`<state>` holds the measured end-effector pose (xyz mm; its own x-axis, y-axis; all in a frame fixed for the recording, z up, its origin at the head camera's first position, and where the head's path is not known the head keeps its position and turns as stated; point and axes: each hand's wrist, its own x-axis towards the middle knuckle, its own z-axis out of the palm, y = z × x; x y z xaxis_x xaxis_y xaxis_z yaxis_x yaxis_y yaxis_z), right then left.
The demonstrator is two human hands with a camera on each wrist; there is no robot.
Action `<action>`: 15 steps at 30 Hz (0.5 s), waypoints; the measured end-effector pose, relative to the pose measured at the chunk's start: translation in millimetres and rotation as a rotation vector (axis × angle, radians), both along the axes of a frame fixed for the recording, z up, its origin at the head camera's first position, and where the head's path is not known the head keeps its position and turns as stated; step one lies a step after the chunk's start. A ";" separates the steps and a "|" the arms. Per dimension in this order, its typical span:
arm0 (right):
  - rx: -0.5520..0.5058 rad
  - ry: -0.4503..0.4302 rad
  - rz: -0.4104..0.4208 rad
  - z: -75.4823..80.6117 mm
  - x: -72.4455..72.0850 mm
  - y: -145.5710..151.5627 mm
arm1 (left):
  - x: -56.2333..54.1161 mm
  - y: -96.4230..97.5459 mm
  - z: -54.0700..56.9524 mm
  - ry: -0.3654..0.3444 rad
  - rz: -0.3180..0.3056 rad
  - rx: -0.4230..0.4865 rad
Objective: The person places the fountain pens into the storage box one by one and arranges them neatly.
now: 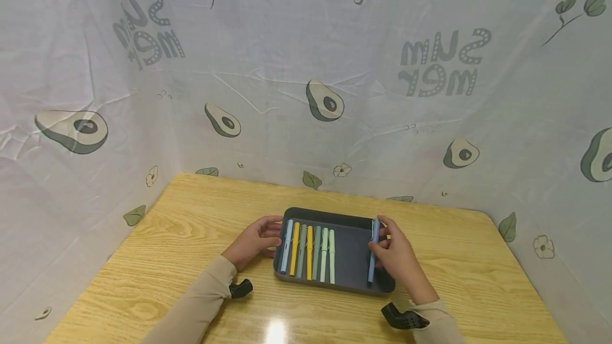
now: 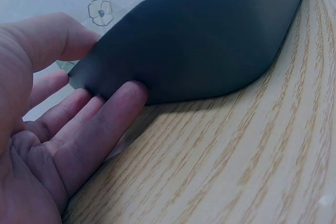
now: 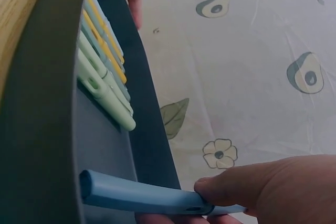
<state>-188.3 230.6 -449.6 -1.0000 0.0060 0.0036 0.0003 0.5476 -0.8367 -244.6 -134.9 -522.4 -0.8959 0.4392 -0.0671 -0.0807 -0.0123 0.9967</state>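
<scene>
A dark grey tray [image 1: 351, 256] lies on the wooden table with a row of several pens in its left part. From the left come a light blue pen [image 1: 287, 246], then yellow pens [image 1: 295, 248] alternating with grey-green ones [image 1: 302, 251], and two pale green pens [image 1: 332, 256]. My left hand [image 1: 255, 240] holds the tray's left end, thumb at the rim and fingers against the outer wall [image 2: 199, 40]. Over the tray's right end, my right hand [image 1: 399, 256] pinches a blue pen [image 3: 142, 192] between thumb and fingers, one pen end extending over the tray floor.
The wood-grain table [image 1: 201, 216] extends around the tray. A pale cloth [image 1: 268, 57] printed with avocados, leaves and flowers hangs behind the table and along both sides. Black wrist mounts [image 1: 404, 318] sit at both sleeves.
</scene>
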 end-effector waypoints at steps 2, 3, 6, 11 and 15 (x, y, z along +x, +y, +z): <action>-0.006 -0.001 0.002 -0.9 -0.1 -2.6 | 0.6 -0.9 0.3 0.001 -0.002 0.003; -0.008 0.000 0.002 -1.3 -0.2 -4.0 | 0.9 -1.4 0.6 0.003 -0.002 0.003; -0.004 0.001 0.006 -3.0 -1.1 -8.8 | 1.9 -2.8 1.4 0.010 -0.003 0.004; 0.006 0.011 0.008 -7.5 -3.1 -16.4 | 2.3 -3.0 2.9 0.014 0.007 0.003; 0.012 -0.003 0.015 -11.3 -2.3 -25.6 | 2.6 -0.4 2.4 0.016 0.003 -0.004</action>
<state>-190.5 205.1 -460.9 -1.0000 -0.0090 0.0007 -0.0056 0.5577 -0.8300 -242.0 -135.3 -520.0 -0.8980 0.4365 -0.0551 -0.0652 -0.0082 0.9978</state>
